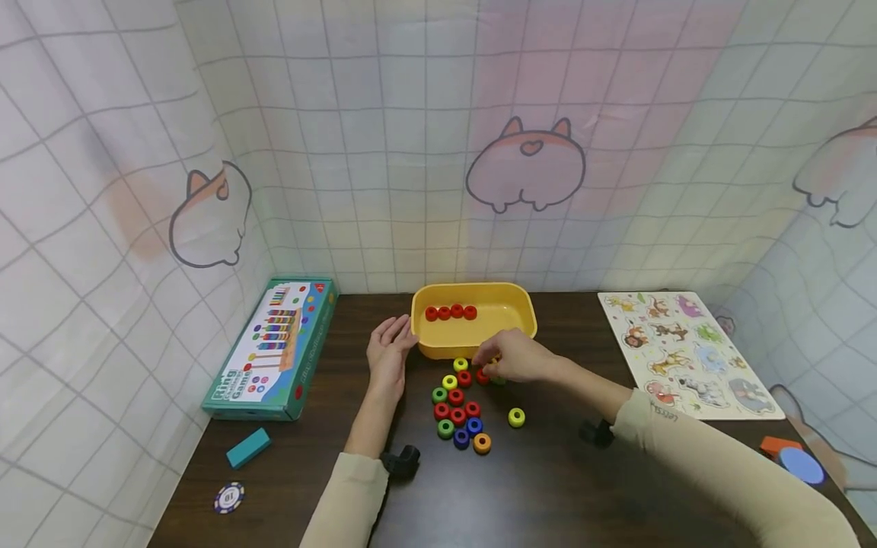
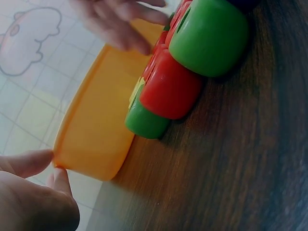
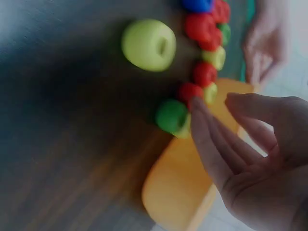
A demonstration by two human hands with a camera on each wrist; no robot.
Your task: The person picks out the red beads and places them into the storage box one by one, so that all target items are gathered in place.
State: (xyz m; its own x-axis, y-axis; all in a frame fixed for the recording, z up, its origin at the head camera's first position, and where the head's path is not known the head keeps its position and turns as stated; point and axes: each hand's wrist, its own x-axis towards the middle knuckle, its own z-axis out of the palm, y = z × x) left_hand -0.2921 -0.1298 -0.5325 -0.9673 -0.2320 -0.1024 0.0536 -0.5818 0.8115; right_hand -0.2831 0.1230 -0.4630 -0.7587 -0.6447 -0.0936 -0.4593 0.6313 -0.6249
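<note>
The right hand (image 1: 515,356) holds thumb and fingertips apart (nothing visibly gripped) at a red ring (image 1: 483,376) just in front of the yellow tray (image 1: 510,313). The left hand (image 1: 389,356) pinches the tray's left end. The step appears to be picking up that ring; the next move calls for closing on its sides. Rings before the tray lie flat, holes up; the tray's long axis runs left to right.

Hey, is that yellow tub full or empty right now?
Partly filled: four red rings sit in a row inside the yellow tub, with bare space beside them.
</note>
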